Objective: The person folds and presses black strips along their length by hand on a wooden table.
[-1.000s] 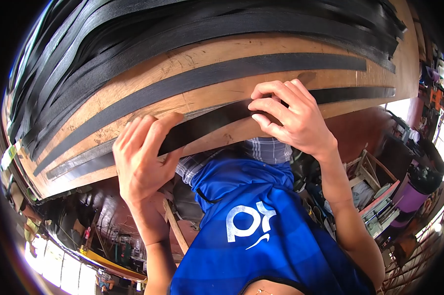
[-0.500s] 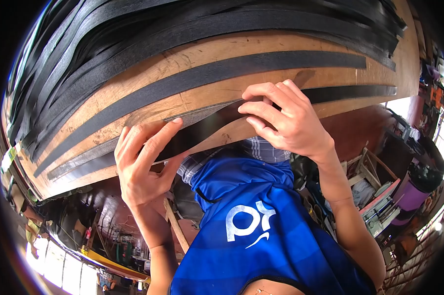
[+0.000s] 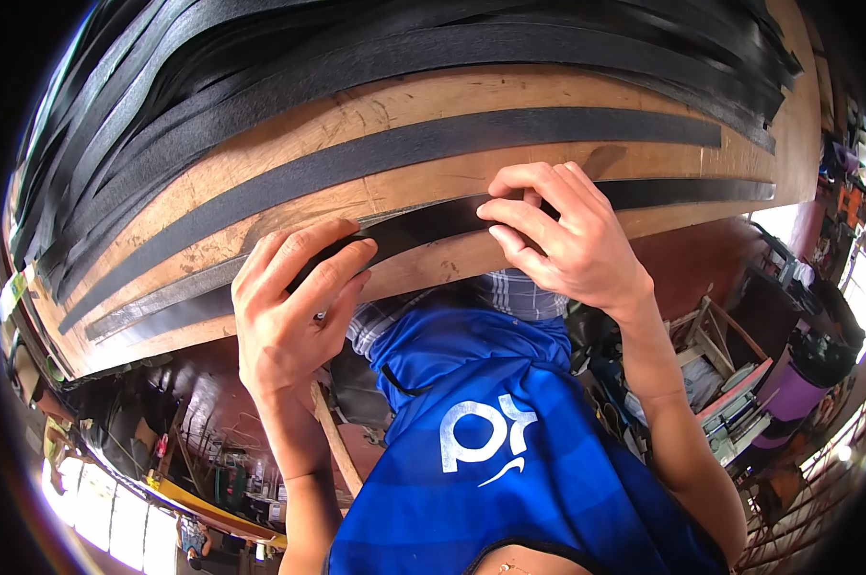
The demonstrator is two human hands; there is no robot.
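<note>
A shiny black strip (image 3: 427, 226) runs along the near edge of the wooden table, over a duller dark strip at the left. My left hand (image 3: 303, 307) grips it with fingers curled round its edge. My right hand (image 3: 565, 235) pinches the same strip further right, thumb below and fingertips above. Between my hands the strip is slightly raised, and its right end (image 3: 692, 192) lies on the wood. Beyond it a separate dark strip (image 3: 404, 149) lies flat in a long curve.
A large pile of black strips (image 3: 356, 57) covers the far side of the wooden table (image 3: 414, 97). Below at the right are a wooden frame (image 3: 711, 335) and a purple container (image 3: 792, 388). A person (image 3: 193, 539) is at the lower left, far off.
My left fingers have closed further over the strip, bending it there. My right hand moved slightly left, then back right. The strip between my hands is less twisted than half a second ago.
</note>
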